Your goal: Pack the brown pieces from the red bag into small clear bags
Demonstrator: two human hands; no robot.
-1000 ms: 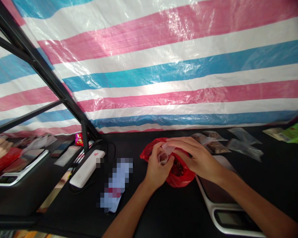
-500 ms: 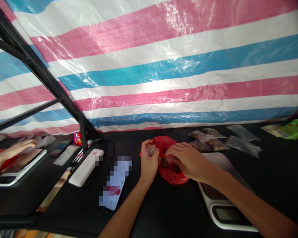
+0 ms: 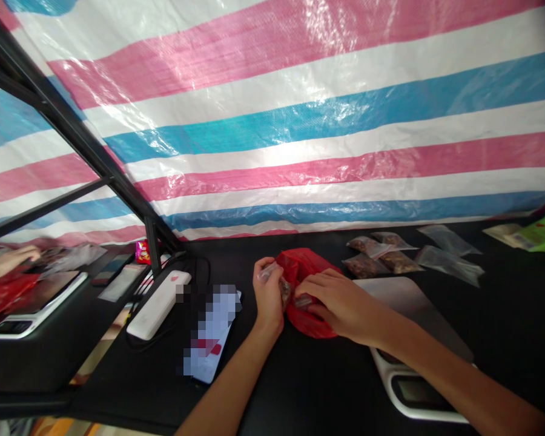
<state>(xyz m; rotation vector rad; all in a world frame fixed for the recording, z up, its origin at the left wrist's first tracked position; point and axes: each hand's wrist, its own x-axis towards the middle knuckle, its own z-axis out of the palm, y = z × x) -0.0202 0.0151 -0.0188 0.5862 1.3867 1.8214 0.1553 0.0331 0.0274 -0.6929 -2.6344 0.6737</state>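
Toward the near edge of the black table (image 3: 290,387), a scale (image 3: 411,303) is resting right of centre. Farther in, the left hand (image 3: 269,303) is grasping a small clear bag (image 3: 285,295) beside a red bag (image 3: 305,260), where the right hand (image 3: 338,301) is curling its fingers, their hold unclear. Filled packets (image 3: 397,262) are lying near the table's far edge.

A: Straight to the hands, what's on show?
B: A bare left hand (image 3: 269,300) and a bare right hand (image 3: 343,301), slim fingers (image 3: 317,289)!
A: And further up?
B: Left forearm (image 3: 229,378), right forearm (image 3: 436,366), both bare, both slender, each narrowing towards the hand!
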